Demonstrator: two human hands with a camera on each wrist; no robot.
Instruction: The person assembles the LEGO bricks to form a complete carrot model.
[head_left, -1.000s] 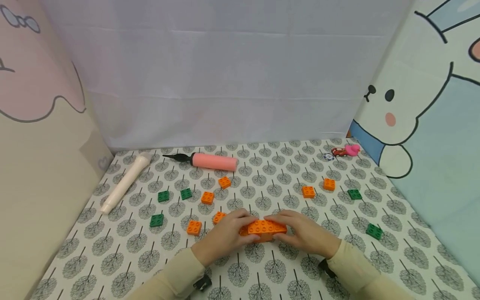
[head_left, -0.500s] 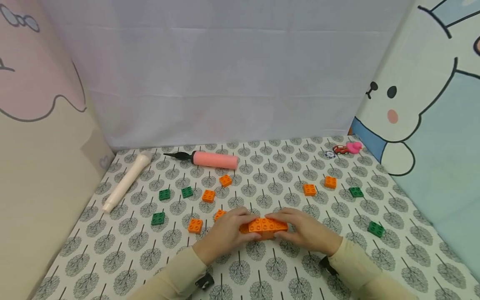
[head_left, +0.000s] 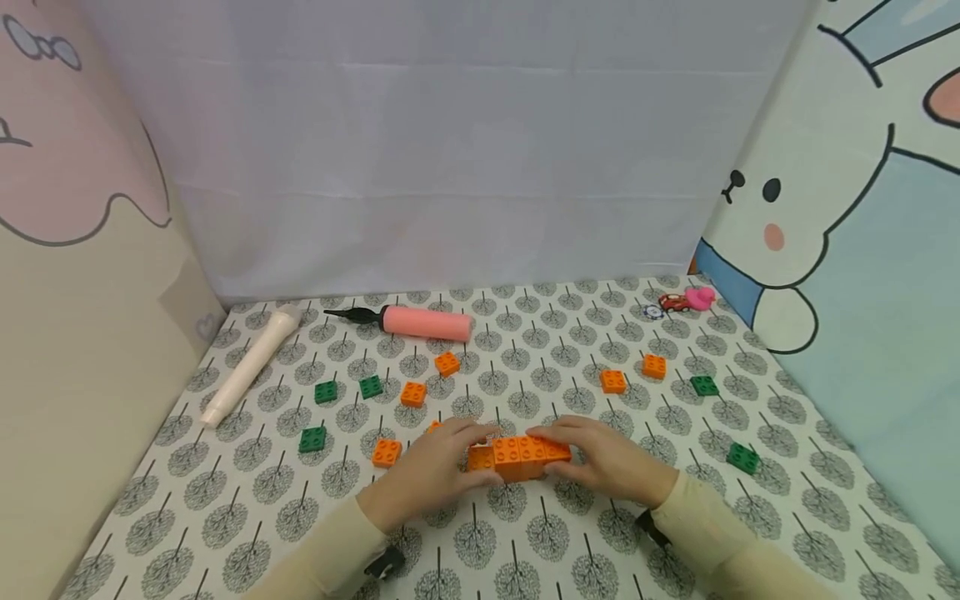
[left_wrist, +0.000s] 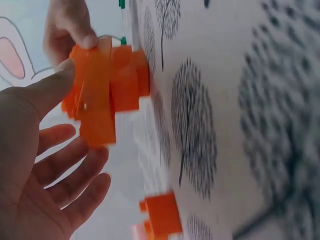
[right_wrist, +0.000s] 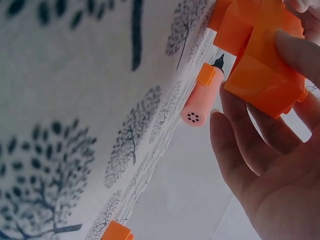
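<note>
Near the table's middle, a low assembly of orange toy building bricks (head_left: 517, 458) lies between both hands, with a lower brick stepping down at its left end. My left hand (head_left: 427, 475) is around that left end, its thumb at the near side and fingers at the far side; the fingers look loose, and in the left wrist view the fingertips (left_wrist: 102, 150) are by the bricks' edge. Contact there is hard to tell. With my right hand (head_left: 618, 461) I grip the right end between thumb and fingers, as the right wrist view also shows.
Loose orange bricks (head_left: 387, 452) and green bricks (head_left: 312, 439) lie scattered left and right. Toward the back are a pink hand pump (head_left: 427, 322), a white tube-like stick (head_left: 251, 367), a red toy car (head_left: 674, 302) and a pink duck (head_left: 701, 298). Cloth walls surround the table.
My left hand has slid a little left and spread from the assembly, uncovering the lower left brick and more brick tops. The right hand keeps its grip. The view has shifted slightly.
</note>
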